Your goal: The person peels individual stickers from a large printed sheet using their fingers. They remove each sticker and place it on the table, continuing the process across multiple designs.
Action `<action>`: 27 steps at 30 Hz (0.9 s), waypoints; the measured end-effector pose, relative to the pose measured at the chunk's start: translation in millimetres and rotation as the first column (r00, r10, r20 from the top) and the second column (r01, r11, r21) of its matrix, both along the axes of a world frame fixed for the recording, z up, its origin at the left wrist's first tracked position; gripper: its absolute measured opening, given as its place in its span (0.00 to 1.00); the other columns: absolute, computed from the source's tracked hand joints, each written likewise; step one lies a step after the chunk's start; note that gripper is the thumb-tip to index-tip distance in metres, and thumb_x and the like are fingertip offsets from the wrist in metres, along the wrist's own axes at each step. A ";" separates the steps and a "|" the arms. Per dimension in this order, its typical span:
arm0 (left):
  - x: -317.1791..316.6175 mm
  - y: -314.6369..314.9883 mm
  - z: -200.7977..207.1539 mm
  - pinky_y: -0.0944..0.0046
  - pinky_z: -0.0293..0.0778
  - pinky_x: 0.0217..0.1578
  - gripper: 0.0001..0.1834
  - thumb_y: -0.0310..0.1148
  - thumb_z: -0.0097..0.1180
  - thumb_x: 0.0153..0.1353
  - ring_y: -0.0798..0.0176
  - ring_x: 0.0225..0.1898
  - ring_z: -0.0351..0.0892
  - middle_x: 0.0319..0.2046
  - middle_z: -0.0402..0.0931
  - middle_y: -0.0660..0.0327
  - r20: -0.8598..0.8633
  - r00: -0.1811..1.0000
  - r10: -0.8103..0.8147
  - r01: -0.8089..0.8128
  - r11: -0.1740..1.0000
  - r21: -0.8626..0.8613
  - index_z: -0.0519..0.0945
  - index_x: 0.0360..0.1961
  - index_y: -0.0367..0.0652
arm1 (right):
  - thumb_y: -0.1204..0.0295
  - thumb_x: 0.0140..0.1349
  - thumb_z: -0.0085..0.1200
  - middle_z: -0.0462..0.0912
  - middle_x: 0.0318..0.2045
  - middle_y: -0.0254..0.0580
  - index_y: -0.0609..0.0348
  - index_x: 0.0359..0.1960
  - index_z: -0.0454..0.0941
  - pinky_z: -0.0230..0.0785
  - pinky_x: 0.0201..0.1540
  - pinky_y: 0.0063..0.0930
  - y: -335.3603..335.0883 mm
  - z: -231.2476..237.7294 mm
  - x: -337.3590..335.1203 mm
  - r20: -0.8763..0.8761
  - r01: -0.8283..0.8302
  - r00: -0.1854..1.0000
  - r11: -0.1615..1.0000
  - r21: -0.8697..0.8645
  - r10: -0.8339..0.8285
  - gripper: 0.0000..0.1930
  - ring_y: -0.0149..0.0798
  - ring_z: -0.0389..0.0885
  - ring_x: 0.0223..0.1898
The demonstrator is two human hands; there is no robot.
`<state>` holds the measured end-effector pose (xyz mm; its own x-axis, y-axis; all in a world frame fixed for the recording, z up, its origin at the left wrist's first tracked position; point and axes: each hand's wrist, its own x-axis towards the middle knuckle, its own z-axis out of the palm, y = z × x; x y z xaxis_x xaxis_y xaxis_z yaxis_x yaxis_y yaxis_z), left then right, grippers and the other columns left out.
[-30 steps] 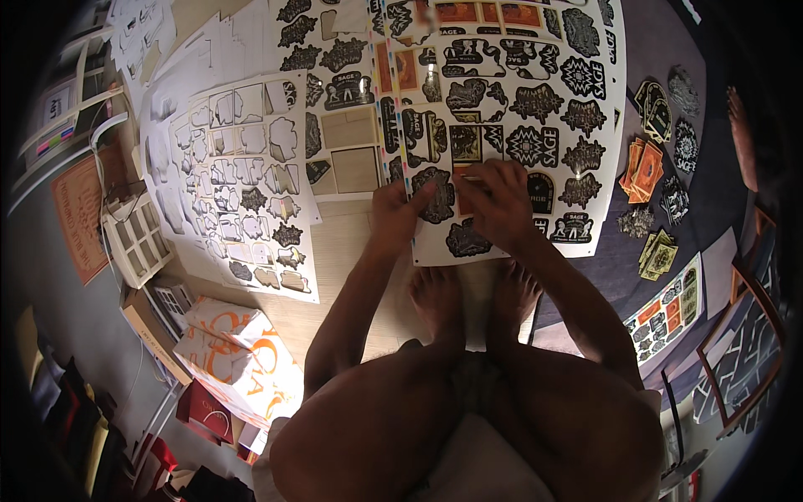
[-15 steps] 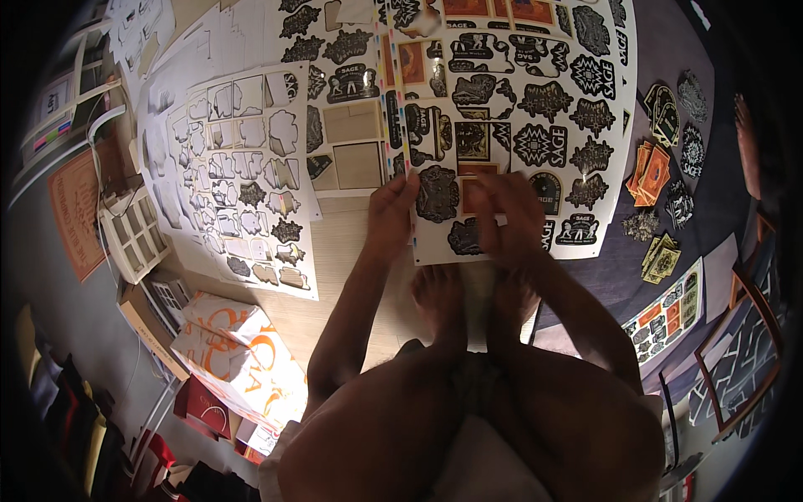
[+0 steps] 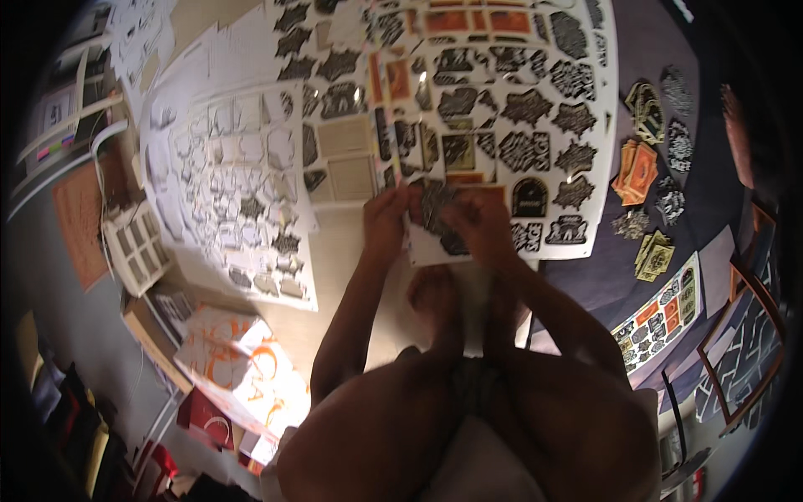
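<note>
sticker sheet (image 3: 428, 253) | left hand (image 3: 387, 219) — pinching edge | right hand (image 3: 488, 224) — can't tell | orange stickers (image 3: 636, 172) piled rightward

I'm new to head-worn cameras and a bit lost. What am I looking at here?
There is no machine: these are a person's own bare hands, seen from above through a wide camera worn on the head, so straight edges look bent. The left hand is at the left edge of a sticker sheet. The right hand is at a dark sticker; blur hides whether it is gripped. Another sheet lies left; loose stickers lie right, on a dark surface.
</note>
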<state>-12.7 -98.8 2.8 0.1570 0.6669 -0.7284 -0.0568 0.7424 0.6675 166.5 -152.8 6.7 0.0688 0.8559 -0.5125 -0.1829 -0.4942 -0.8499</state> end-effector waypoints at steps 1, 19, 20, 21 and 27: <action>0.7 -0.3 -1.6 0.65 0.74 0.34 0.19 0.40 0.47 0.76 0.67 0.29 0.77 0.32 0.80 0.59 0.050 0.999 -0.003 -0.002 0.997 0.080 0.80 0.44 0.31 | 0.80 0.60 0.65 0.84 0.30 0.34 0.63 0.38 0.78 0.73 0.34 0.21 -1.7 2.2 4.7 -0.057 0.047 0.997 0.999 -0.015 -0.048 0.08 0.24 0.79 0.29; 9.7 -7.5 15.0 0.60 0.80 0.44 0.16 0.32 0.50 0.74 0.58 0.40 0.86 0.44 0.84 0.47 0.075 0.994 -0.075 0.067 0.992 0.107 0.71 0.57 0.34 | 0.71 0.66 0.58 0.83 0.48 0.44 0.68 0.56 0.75 0.79 0.47 0.33 22.0 -8.9 428.3 0.373 0.281 0.819 0.872 0.400 -0.435 0.19 0.39 0.85 0.47; 8.6 -9.3 15.9 0.60 0.80 0.46 0.17 0.30 0.53 0.72 0.57 0.43 0.85 0.45 0.83 0.48 0.089 0.992 -0.089 0.074 0.985 0.154 0.69 0.57 0.35 | 0.69 0.66 0.59 0.84 0.47 0.44 0.67 0.56 0.76 0.79 0.44 0.30 31.0 -8.8 437.5 0.487 0.266 0.768 0.898 0.349 -0.417 0.19 0.37 0.85 0.45; 7.9 -11.6 16.4 0.60 0.80 0.48 0.18 0.29 0.55 0.71 0.57 0.46 0.84 0.45 0.83 0.48 0.111 0.989 -0.093 0.073 0.983 0.169 0.68 0.58 0.36 | 0.68 0.66 0.60 0.85 0.46 0.43 0.67 0.55 0.77 0.78 0.42 0.27 42.8 -4.2 442.8 0.449 0.261 0.801 0.906 0.334 -0.396 0.20 0.35 0.86 0.43; 0.7 -32.5 22.7 0.60 0.79 0.54 0.30 0.20 0.61 0.64 0.58 0.52 0.82 0.49 0.80 0.51 0.161 0.979 -0.126 0.104 0.985 0.141 0.61 0.63 0.43 | 0.73 0.64 0.61 0.87 0.42 0.42 0.62 0.46 0.81 0.77 0.42 0.26 54.9 53.6 315.0 0.878 0.048 0.323 0.933 0.357 -0.353 0.10 0.36 0.87 0.38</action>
